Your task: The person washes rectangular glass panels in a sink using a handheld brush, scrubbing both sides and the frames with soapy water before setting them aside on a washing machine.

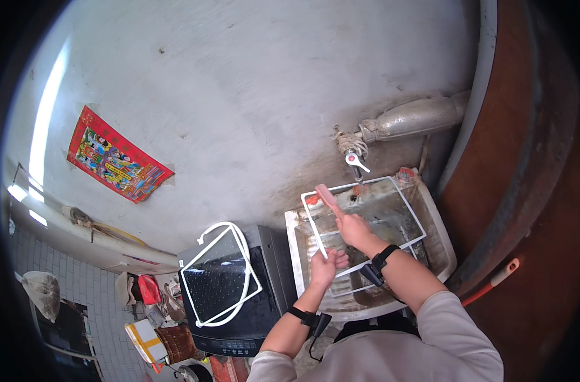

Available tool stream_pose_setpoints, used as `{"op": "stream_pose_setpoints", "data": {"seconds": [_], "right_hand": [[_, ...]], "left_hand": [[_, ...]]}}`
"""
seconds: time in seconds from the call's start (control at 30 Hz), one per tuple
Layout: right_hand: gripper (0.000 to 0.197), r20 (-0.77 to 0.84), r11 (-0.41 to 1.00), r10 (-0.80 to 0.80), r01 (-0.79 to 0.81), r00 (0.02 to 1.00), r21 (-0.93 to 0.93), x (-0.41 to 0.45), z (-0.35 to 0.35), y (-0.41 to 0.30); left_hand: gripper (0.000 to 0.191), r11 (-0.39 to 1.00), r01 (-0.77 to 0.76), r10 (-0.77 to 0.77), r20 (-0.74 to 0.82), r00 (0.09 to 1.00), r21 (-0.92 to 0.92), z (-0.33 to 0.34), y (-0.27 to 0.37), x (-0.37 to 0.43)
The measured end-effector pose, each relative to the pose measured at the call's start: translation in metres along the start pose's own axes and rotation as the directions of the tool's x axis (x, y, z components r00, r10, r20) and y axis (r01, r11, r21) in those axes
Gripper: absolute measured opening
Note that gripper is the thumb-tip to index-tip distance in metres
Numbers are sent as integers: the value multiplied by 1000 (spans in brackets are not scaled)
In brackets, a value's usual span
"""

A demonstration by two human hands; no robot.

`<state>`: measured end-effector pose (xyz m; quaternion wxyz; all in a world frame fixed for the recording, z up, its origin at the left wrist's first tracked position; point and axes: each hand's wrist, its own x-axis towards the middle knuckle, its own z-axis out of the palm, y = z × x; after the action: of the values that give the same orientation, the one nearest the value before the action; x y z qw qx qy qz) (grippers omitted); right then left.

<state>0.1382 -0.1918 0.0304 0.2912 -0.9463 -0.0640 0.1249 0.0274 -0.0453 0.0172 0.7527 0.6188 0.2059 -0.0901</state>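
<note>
My left hand (324,268) grips the near left corner of a white-rimmed clear panel (416,215), which looks like a refrigerator shelf. The panel is tilted over a worn, stained utility sink (438,238). In my right hand (355,230) is the handle of a pink brush (326,195). Its head points up and left, over the panel's left edge; whether the bristles touch is hidden. Part of a second white-rimmed piece (359,290) shows lower in the sink, beneath my forearms.
A tap (354,160) with a white lever juts from the wall above the sink. To the left, a dark top-loading washing machine (228,341) bears another white-rimmed panel (187,286) and a looped white strip (244,238). An orange-handled tool (502,273) stands right of the sink.
</note>
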Motion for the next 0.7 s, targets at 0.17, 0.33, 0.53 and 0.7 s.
{"op": "stream_pose_setpoints", "data": {"seconds": [0.17,0.33,0.53,0.7], "right_hand": [[44,-142,957,282,-288,949,-27,3,4,162],[47,-118,957,284,-289,951,-25,2,-9,154],[44,-188,965,263,-259,946,47,61,5,182],[38,-154,984,163,-171,975,-39,77,18,170]], "left_hand": [[13,999,22,-23,-17,1000,-47,0,0,4],[19,997,64,-67,-87,994,-37,-7,0,9],[19,999,54,-54,-69,996,-8,-8,-6,11],[19,998,52,-48,-88,995,38,-11,-6,10]]}}
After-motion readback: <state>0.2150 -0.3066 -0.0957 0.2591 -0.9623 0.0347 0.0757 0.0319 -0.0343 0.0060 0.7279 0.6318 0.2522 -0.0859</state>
